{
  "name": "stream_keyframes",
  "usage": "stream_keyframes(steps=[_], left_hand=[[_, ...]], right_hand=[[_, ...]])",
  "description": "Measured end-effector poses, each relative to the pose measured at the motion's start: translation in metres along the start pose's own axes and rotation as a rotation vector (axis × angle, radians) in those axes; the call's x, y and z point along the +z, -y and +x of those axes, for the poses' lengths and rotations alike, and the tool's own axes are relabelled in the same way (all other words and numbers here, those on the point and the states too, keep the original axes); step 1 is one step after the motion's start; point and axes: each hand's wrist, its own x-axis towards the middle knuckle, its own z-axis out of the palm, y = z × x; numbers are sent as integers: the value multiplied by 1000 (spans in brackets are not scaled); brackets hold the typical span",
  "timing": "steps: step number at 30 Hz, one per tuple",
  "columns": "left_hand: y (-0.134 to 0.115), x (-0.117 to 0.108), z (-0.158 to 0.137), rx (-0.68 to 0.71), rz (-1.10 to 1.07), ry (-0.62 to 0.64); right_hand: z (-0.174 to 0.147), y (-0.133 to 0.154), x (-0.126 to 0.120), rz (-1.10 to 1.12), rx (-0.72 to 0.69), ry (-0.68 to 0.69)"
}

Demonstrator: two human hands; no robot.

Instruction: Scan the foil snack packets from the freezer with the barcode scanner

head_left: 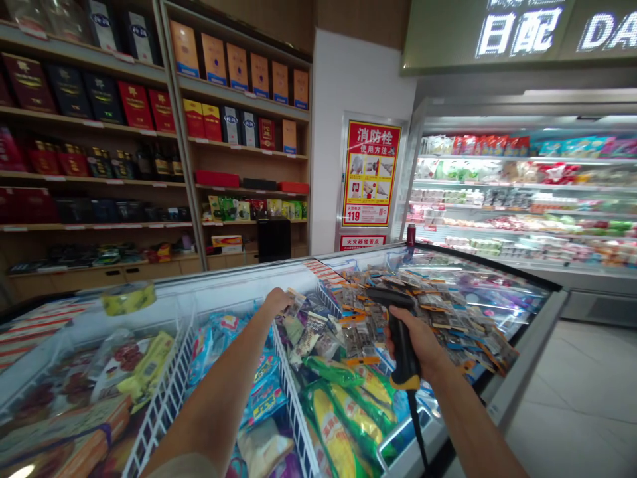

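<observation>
My right hand is wrapped round the grip of a black and yellow barcode scanner, whose cable hangs down below. Its head points left over a spread of small packets with orange headers. My left hand reaches to the far end of the freezer, fingers closed on the edge of a small pale packet; the fingertips are partly hidden. Just below it lie purple and white bags in a wire compartment. Nearer to me in that compartment are green and yellow corn packs.
White wire dividers split the chest freezer. Blue bags fill the compartment under my left arm. A roll of yellow tape and a dark red can stand on the glass lids. Boxed-goods shelves and a chilled display stand behind.
</observation>
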Motion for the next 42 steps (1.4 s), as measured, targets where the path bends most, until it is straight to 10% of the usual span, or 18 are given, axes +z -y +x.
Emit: stream_keyframes(steps=[10,42], left_hand=[[-37,42,-40,28,-896,226],[-49,94,-39,494,-536,60]], right_hand=[[-6,-3,15,-72,59,85],[-12,7,-5,-52,18,88]])
